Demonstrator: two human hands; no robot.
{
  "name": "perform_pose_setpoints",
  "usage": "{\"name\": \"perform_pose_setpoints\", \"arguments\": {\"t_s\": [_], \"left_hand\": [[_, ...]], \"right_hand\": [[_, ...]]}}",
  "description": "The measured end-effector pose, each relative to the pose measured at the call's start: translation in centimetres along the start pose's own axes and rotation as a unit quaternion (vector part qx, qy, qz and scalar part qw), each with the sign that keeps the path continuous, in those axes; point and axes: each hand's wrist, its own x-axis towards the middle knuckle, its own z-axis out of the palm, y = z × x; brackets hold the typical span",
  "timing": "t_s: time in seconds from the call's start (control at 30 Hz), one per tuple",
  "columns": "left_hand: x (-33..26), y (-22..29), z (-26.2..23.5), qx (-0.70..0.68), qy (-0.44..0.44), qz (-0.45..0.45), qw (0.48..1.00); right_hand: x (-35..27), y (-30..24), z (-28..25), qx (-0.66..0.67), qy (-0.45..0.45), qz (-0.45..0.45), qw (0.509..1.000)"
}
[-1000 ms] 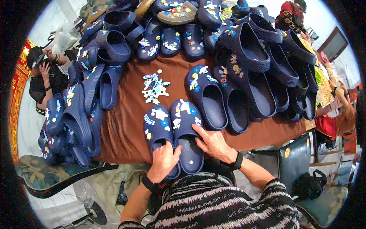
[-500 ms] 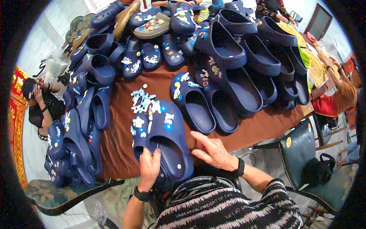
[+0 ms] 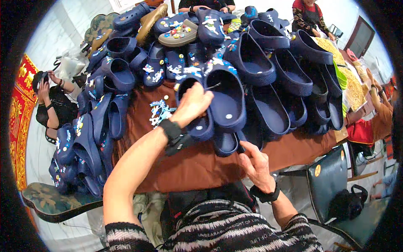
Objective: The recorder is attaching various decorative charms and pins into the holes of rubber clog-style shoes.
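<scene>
My left hand (image 3: 195, 103) is closed at the inner sides of a pair of navy clogs (image 3: 228, 105) with white and blue charms on their toes. The pair is held over the other clogs on the table, toes pointing away from me; some of the grip is hidden. My right hand (image 3: 256, 166) has its thumb and fingers at the heel edge of another navy clog (image 3: 226, 144), which sits partly under the held pair. A small cluster of white and blue charms (image 3: 160, 112) lies on the brown cloth left of the pair.
Brown cloth (image 3: 159, 176) covers the table. Navy clogs (image 3: 100, 122) are heaped along its left side, with more piled at the back and right. A grey clog (image 3: 178, 33) tops the back pile. Dark chairs (image 3: 327, 176) stand at both sides. Other people (image 3: 56, 101) are around the table.
The clog pair has moved from the near edge forward and right, over the other clogs, with my left hand. My right hand has lowered from beside it to a clog heel.
</scene>
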Motion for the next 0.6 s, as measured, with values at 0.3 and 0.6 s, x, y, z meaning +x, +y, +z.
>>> {"name": "perform_pose_setpoints", "arguments": {"t_s": [0.3, 0.6], "left_hand": [[2.4, 0.5, 4.1, -0.059, -0.079, -0.034, 0.995], [4.3, 0.7, 4.2, -0.117, -0.157, -0.061, 0.979]], "right_hand": [[0.3, 2.1, -1.8, -0.022, 0.029, 0.074, 0.997], [0.8, 2.7, -1.8, -0.049, 0.012, 0.046, 0.998]]}}
